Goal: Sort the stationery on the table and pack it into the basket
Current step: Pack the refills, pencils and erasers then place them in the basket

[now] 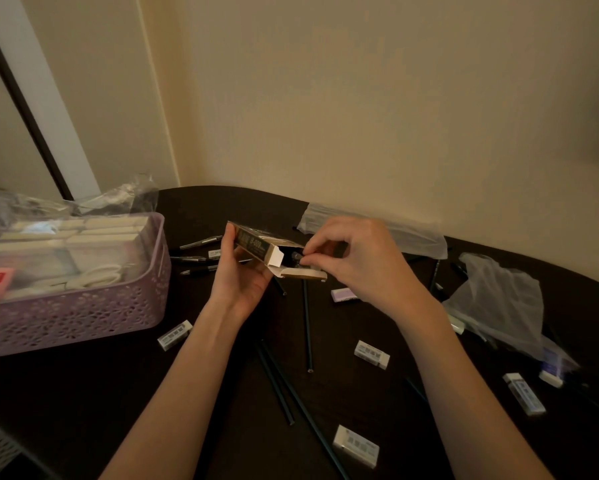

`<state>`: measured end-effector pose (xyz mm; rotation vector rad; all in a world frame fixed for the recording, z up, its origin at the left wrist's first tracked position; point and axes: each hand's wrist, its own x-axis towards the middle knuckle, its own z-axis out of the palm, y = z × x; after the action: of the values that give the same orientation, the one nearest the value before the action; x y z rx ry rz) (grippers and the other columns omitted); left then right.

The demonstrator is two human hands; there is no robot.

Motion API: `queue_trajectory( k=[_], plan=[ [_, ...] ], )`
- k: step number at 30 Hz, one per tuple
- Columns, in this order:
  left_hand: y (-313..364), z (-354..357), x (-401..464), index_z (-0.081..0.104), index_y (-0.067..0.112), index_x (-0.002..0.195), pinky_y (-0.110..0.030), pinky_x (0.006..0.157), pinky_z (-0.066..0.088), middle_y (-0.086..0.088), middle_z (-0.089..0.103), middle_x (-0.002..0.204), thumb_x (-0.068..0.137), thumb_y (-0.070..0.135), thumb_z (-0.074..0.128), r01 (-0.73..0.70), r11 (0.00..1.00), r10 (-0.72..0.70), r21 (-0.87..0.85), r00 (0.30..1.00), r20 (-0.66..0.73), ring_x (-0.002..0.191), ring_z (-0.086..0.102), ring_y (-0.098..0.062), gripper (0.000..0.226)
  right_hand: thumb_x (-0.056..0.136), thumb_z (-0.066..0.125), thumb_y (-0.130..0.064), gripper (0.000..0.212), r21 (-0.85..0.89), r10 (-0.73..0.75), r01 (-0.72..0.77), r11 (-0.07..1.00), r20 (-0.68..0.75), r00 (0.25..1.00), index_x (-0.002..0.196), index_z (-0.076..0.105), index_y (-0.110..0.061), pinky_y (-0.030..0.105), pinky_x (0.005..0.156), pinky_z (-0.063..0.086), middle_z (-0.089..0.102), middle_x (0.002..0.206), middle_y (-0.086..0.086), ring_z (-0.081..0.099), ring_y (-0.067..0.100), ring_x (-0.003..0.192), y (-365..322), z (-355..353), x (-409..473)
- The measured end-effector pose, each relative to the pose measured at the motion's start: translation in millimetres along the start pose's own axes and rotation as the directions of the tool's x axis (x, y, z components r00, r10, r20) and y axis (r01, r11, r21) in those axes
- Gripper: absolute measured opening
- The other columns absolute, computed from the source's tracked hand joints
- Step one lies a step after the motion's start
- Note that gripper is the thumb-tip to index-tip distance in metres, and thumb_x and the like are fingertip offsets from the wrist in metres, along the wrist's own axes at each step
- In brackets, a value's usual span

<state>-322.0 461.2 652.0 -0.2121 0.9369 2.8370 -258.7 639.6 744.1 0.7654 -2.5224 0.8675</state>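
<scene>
- Your left hand (246, 271) grips the pen box (256, 249), long axis running 10 to 4 o'clock, open end toward 4.
- Your right hand (357, 261) pinches a pen (296, 255) at that opening.

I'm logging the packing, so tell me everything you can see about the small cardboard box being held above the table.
The small cardboard box is a slim carton with a dark, gold-toned printed face and plain white inside. Its right end is open, flaps folded outward. It is held roughly level above the dark table. The left hand grips it from below and behind; the right hand pinches dark pen ends at its mouth. The print is too blurred to read.
</scene>
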Motion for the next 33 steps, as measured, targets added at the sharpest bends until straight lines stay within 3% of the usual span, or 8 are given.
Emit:
queue_trajectory(
  k=[5,9,12,16,20,25,29,33],
  plan=[
    [1.2,-0.4,0.2,0.045,0.012,0.139,-0.041,0.100,0.049,-0.019,0.060,0.130,0.078,0.056,0.063,-0.005,1.000,0.005,-0.003,1.000,-0.004,0.116,0.062,-0.032,0.077,0.077,0.078,-0.022,0.006,0.016,0.006,-0.006,1.000,0.024,1.000,0.081,0.073,-0.020,0.031,0.070,0.053,0.065,0.086,-0.006,0.060,0.006,0.076,1.2,-4.0,0.2],
    [0.1,2.9,-2.7,0.048,0.012,0.136,-0.040,0.082,0.058,-0.018,0.062,0.127,0.089,0.056,0.054,0.004,1.000,-0.004,0.022,1.000,0.013,0.112,0.064,-0.032,0.065,0.075,0.080,-0.027,0.015,0.005,0.036,-0.036,0.999,0.041,0.999,0.075,0.065,-0.025,0.032,0.070,0.053,0.061,0.080,-0.009,0.056,0.006,0.070,1.4,-2.7,0.6],
    [0.1,4.5,-3.3,0.048,0.012,0.136,-0.039,0.078,0.059,-0.018,0.063,0.125,0.090,0.056,0.053,0.019,0.999,-0.020,0.028,1.000,0.020,0.110,0.065,-0.032,0.064,0.075,0.080,-0.028,0.017,-0.011,0.059,-0.058,0.998,0.076,0.995,0.075,0.063,-0.026,0.029,0.068,0.053,0.060,0.077,-0.011,0.056,0.006,0.069,2.3,-2.2,0.7],
    [0.2,3.2,-1.5,0.047,0.012,0.136,-0.042,0.087,0.056,-0.018,0.062,0.126,0.087,0.056,0.056,0.029,0.999,-0.029,0.039,1.000,-0.003,0.113,0.063,-0.032,0.067,0.073,0.081,-0.025,0.016,0.107,0.099,-0.114,0.988,0.143,0.985,0.078,0.065,-0.028,0.016,0.059,0.046,0.065,0.079,-0.008,0.059,0.002,0.070,3.7,-9.2,-0.5],
    [-0.9,2.3,0.2,0.045,0.013,0.136,-0.047,0.101,0.048,-0.019,0.061,0.125,0.085,0.056,0.059,0.035,0.998,-0.033,0.048,0.998,-0.044,0.114,0.062,-0.033,0.068,0.071,0.082,-0.027,0.018,0.126,0.119,-0.148,0.981,0.213,0.970,0.077,0.065,-0.029,0.012,0.060,0.046,0.065,0.075,-0.010,0.059,-0.002,0.070,1.8,-8.8,-0.6],
    [-0.1,2.1,-0.7,0.047,0.012,0.136,-0.043,0.094,0.053,-0.019,0.060,0.128,0.086,0.056,0.059,0.026,0.999,-0.025,0.039,0.999,-0.031,0.115,0.062,-0.033,0.067,0.072,0.081,-0.032,0.018,0.055,0.161,-0.172,0.984,0.165,0.973,0.072,0.063,-0.025,0.019,0.062,0.050,0.064,0.073,-0.008,0.057,0.002,0.066,2.2,-2.9,0.5],
    [-0.6,5.8,-3.8,0.048,0.012,0.133,-0.040,0.078,0.059,-0.019,0.061,0.125,0.089,0.056,0.054,0.035,0.996,-0.035,0.081,0.999,0.002,0.112,0.063,-0.032,0.063,0.070,0.082,-0.034,0.025,0.078,0.211,-0.216,0.973,0.067,0.975,0.069,0.059,-0.023,0.015,0.053,0.040,0.057,0.065,-0.010,0.048,-0.001,0.054,4.1,0.4,1.4],
    [-1.4,6.1,-3.2,0.048,0.012,0.135,-0.045,0.091,0.054,-0.019,0.061,0.128,0.089,0.058,0.053,0.043,0.991,-0.047,0.129,0.998,0.034,0.114,0.062,-0.033,0.065,0.069,0.083,-0.037,0.028,0.029,0.249,-0.251,0.967,0.073,0.966,0.069,0.059,-0.023,0.024,0.057,0.046,0.057,0.065,-0.009,0.048,0.002,0.057,8.7,5.5,2.1]
  ],
)
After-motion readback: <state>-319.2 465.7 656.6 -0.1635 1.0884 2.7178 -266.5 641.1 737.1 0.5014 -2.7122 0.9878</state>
